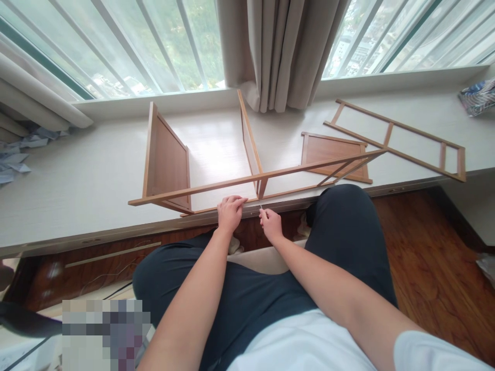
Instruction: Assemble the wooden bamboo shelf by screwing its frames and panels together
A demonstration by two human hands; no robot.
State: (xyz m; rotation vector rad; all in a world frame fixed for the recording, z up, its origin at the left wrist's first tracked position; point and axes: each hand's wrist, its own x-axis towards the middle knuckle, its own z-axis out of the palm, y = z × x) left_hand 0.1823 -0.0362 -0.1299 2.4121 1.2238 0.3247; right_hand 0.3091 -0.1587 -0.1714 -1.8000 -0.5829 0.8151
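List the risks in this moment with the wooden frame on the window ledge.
1. The wooden frame stands at the ledge's front edge, its long rail jutting right unsupported; a push might tip it toward the floor.
2. The right hand pinches a thin tool at the lower rail; a slip may jab the left hand beside it.
3. The loose panel and ladder-shaped frame lie close by and may get knocked.
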